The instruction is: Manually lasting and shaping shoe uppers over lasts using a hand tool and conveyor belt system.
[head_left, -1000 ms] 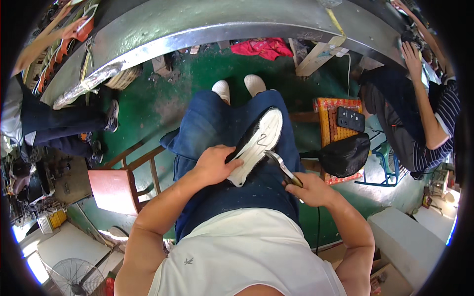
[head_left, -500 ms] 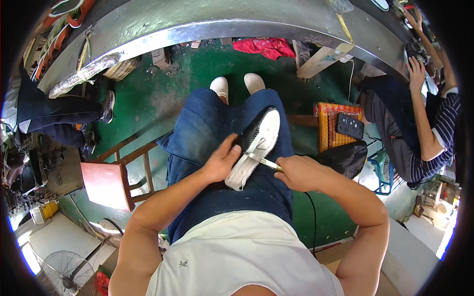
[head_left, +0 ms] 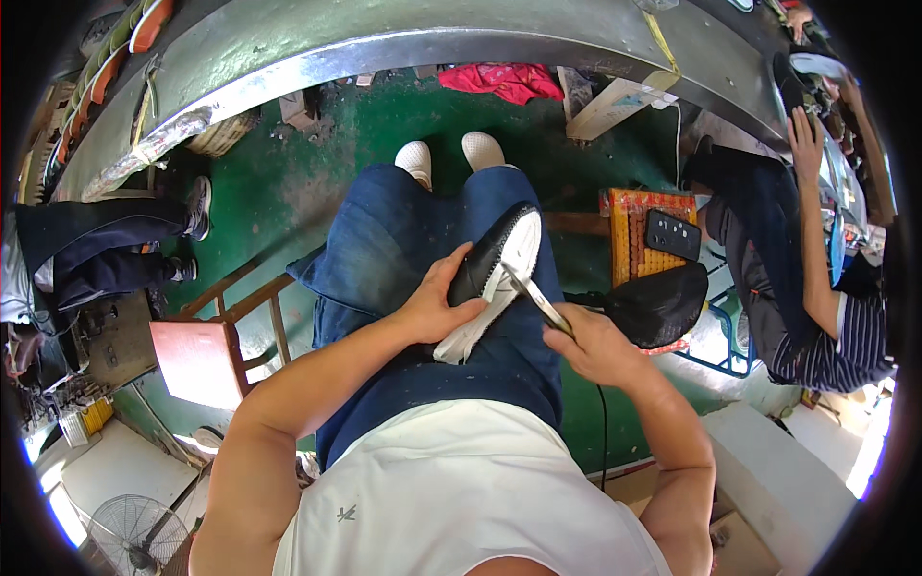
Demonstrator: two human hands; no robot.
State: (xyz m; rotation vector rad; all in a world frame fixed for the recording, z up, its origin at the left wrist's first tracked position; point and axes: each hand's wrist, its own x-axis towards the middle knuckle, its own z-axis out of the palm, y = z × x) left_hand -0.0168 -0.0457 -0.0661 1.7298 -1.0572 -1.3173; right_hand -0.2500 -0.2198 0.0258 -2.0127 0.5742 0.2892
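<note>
Across my thighs lies a black shoe with its white underside turned up and a stitched rim round it. My left hand grips the shoe's left side, the thumb lying over the white underside and the fingers along the black upper. A slim metal hand tool is held in my right hand, its fingers wrapped round the handle. The tool's tip meets or hovers just over the middle of the underside; contact is hard to tell, and so is the tool's exact kind.
A metal-edged workbench curves across the far side. At left stands a red-topped stool; at right, a phone lies on a beaded seat mat beside a black bag. Co-workers sit on both sides.
My right hand has moved slightly right and the tool has swung, its tip now pointing further up the shoe. My left hand has shifted a little, still on the shoe.
</note>
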